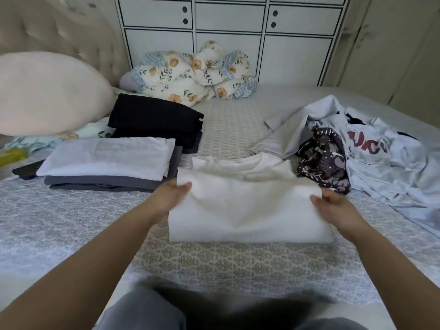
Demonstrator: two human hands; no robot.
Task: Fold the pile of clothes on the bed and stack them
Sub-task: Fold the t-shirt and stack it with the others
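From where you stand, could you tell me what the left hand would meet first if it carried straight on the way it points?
The left hand points up-right across the white garment it holds; beyond that, probably the dark patterned garment, though depth is unclear.

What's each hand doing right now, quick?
Left hand: grips the left edge of the white shirt.
Right hand: grips the shirt's right edge.
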